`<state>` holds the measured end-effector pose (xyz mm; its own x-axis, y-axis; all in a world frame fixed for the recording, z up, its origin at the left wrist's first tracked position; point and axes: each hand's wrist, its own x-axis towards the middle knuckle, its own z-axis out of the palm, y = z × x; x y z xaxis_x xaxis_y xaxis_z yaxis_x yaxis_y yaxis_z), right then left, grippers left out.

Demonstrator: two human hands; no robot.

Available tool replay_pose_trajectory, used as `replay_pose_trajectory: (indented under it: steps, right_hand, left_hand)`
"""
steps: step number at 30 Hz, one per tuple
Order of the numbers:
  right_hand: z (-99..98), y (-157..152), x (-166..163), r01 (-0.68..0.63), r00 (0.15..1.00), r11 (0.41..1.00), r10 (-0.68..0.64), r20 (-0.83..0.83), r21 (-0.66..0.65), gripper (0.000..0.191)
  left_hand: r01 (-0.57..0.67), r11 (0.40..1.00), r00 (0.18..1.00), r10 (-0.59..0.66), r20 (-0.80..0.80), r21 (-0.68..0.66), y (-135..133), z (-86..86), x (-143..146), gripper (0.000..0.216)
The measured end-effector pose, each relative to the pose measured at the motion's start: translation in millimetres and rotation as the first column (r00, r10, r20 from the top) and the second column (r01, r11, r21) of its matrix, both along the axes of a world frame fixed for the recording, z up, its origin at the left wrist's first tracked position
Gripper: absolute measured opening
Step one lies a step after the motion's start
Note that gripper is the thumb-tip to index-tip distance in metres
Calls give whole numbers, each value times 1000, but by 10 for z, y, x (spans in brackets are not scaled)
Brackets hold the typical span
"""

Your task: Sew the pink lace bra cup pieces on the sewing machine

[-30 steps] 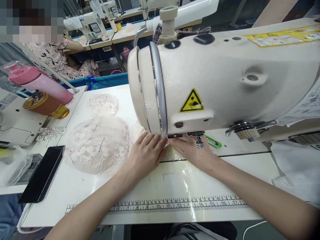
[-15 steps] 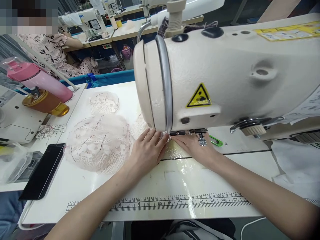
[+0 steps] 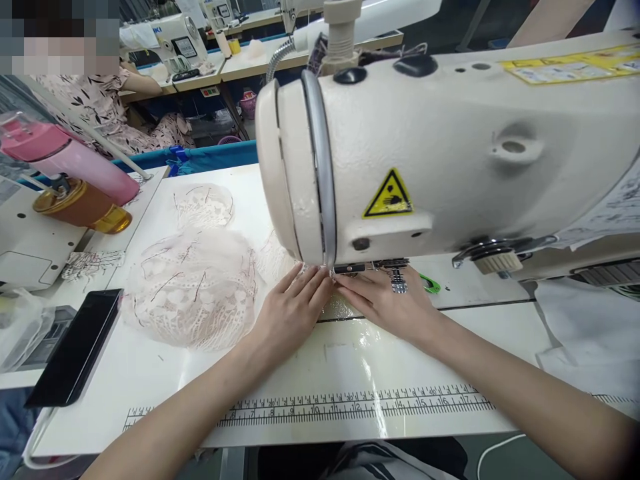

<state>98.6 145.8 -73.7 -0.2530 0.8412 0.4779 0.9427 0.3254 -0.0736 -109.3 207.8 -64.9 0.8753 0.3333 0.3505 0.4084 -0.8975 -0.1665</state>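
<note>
My left hand [image 3: 293, 308] lies flat with fingers together on a piece of pale lace [image 3: 336, 308] just under the head of the cream sewing machine [image 3: 450, 153]. My right hand [image 3: 385, 300] lies flat on the same lace from the right, fingertips meeting the left ones near the presser foot [image 3: 397, 280]. The needle area is mostly hidden by the machine head. A heap of pink-white lace pieces [image 3: 193, 287] sits to the left of my left hand.
A black phone [image 3: 75, 347] lies at the left table edge. Pink and amber bottles [image 3: 75, 187] rest on a neighbouring machine. Green snips [image 3: 429, 284] lie behind my right hand. A ruler strip [image 3: 350, 407] runs along the front edge. Another person sits at the back left.
Both hands stay flat on the lace under the machine head, with only small shifts. The view has wobbled a little.
</note>
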Motion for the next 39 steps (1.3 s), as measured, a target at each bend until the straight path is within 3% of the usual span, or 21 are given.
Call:
replay_pose_trajectory:
  steps: [12,18,25,32,35,39]
  right_hand:
    - [-57,2,-51,20,999,999,-22,-46,-42,30]
    - [-71,-20,-102,70,997,995,-72,-32,-73,34]
    - [-53,-1,-135,73,997,997,-73,-4,-38,34]
    - [-44,-22,-170,139,982,989,-143,124,41,35]
    - [-45,4,-107,110,993,993,-111,42,31,31]
    - [-26,102,-1,81,990,993,-90,-111,-81,30]
  left_hand:
    - [-37,999,993,38,111,-12,26,-5,41,29]
    - [-67,998,994,69,89,-17,42,10,55,29]
    - [-81,994,992,87,92,-67,69,10,74,29]
    - [-104,987,992,112,64,-123,79,11,73,33]
    - [-123,983,990,132,58,-136,79,5,73,34]
    - [-165,977,984,172,42,-132,72,-7,65,37]
